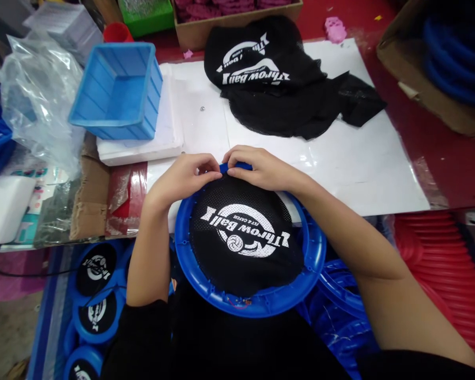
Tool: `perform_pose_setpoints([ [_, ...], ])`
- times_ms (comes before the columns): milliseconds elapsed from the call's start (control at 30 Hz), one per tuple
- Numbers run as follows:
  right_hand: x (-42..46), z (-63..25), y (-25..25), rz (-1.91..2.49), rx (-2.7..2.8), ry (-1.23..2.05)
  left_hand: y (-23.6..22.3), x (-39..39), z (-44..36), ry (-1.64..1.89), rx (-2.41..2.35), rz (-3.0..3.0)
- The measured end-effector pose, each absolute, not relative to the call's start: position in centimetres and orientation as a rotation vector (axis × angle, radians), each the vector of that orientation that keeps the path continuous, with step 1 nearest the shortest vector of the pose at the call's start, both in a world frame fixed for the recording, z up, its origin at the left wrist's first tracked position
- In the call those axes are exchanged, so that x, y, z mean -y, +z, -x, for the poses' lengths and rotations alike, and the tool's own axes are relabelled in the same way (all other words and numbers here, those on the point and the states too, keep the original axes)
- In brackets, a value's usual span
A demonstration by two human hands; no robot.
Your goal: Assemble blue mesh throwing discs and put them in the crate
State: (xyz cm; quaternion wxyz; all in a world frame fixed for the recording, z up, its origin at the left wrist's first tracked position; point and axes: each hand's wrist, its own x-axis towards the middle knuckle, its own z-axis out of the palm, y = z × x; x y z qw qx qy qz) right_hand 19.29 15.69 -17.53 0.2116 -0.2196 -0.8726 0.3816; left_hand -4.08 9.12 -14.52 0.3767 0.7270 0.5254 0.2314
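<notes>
A blue plastic ring point(193, 279) rests tilted between the table edge and my lap. Across it lies a round black mesh fabric piece point(237, 277) with white "Throw Ball" print, upside down to me. At the ring's far rim, my left hand point(186, 177) pinches the fabric's edge. My right hand point(257, 166) is right beside it, fingers closed on the same edge. Along the upper right, a gap shows between fabric and ring. Small reddish wires show at the near rim.
More black printed mesh pieces point(269, 105) lie on the white table sheet point(360, 174). An empty blue bin point(119, 100) stands at left on a white block. Finished-looking blue discs point(97, 269) are below left; red rings point(431, 269) are stacked below right. A cardboard box point(415, 79) holds blue rings.
</notes>
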Motion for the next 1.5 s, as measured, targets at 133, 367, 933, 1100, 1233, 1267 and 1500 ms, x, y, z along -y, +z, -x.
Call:
perform_pose_setpoints([
  [133,-15.7,-19.2,-17.6,0.611,2.435,1.071,-14.4,-9.0,4.9,0.541,-1.310,-1.800],
  [367,-15.9,-19.2,-17.5,0.597,2.459,1.089,-14.3,-8.8,5.3,0.473,-1.327,-1.753],
  [933,-16.5,-19.0,-17.8,0.679,2.480,1.102,-14.2,-9.2,4.4,0.456,-1.409,-1.682],
  [1100,-16.4,-19.0,-17.7,0.710,2.459,1.103,-14.2,-9.0,4.3,0.483,-1.436,-1.730],
  [1233,-16.4,-18.9,-17.6,0.722,2.448,1.107,-14.4,-9.0,4.1,0.491,-1.459,-1.778],
  [1267,-16.4,-18.9,-17.6,0.727,2.448,1.101,-14.4,-9.0,4.1,0.496,-1.467,-1.798],
  [1500,-16.3,-18.7,-17.7,0.752,2.455,1.051,-14.6,-9.0,3.9,0.521,-1.487,-1.854],
])
